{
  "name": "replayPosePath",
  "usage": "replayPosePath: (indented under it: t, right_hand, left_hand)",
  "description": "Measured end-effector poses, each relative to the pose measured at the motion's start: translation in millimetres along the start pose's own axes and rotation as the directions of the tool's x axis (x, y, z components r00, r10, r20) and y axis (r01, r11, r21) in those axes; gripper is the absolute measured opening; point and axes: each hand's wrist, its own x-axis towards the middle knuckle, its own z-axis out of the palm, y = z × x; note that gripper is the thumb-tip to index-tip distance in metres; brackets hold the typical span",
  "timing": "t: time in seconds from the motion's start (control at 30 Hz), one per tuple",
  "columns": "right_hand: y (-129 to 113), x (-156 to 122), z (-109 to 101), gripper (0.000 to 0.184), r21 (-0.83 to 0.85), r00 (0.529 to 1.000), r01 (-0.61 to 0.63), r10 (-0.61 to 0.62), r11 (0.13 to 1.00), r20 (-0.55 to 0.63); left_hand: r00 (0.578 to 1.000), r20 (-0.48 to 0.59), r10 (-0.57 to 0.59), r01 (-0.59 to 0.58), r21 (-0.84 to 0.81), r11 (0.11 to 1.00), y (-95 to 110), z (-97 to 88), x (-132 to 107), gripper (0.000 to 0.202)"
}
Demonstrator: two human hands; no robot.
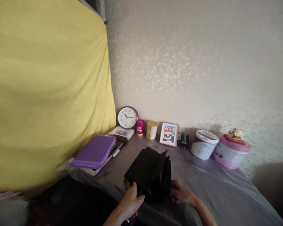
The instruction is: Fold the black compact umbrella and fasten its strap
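A black folding case [143,168] lies at the near side of the table. Its left part is flat, while several dark flaps stand up and fan apart on the right. My left hand [131,201] grips its near left edge, thumb on top and fingers underneath. At the right side of the case, my right hand [181,191] has curled fingers pinching the edge of a flap; the fingertips are partly hidden. The case's exact kind is hard to make out in the dark.
A purple zip folder [94,152] rests on other flat items at left. Along the wall stand a clock [127,117], a pink tin [140,127], a yellow-lidded can [152,130], a panda picture frame [169,134], a black stapler-like object [184,140], and two tubs [204,146].
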Motion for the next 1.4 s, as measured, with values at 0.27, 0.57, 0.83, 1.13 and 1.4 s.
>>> replayPosePath:
  t: [0.27,0.57,0.83,1.13,1.4]
  right_hand:
    - [14,-55,-17,0.018,-0.447,0.975,-0.059,-0.045,0.892,-0.218]
    - [27,-93,-30,0.025,-0.41,0.952,-0.112,-0.02,0.905,-0.304]
    - [41,-105,-25,0.026,-0.377,0.932,-0.138,-0.009,0.916,-0.363]
    - [18,-97,-34,0.033,-0.447,0.76,-0.116,-0.211,0.887,-0.615]
    - [-59,-65,-14,0.027,-0.574,0.716,0.129,-0.476,0.809,-0.51]
  left_hand:
    - [0.992,0.11,-0.06,0.06,-0.002,0.998,7,-10.6,-8,0.05]
    - [0.999,0.039,-0.026,0.021,0.106,0.994,5,-3.7,-8,0.066]
    - [0.976,0.213,-0.05,0.068,-0.076,0.995,5,-1.3,-15,0.068]
    - [0.999,-0.03,-0.02,0.029,0.33,0.943,0,12.8,-16,0.067]
    - [0.995,-0.037,0.096,-0.044,0.687,0.725,9,16.1,-29,0.062]
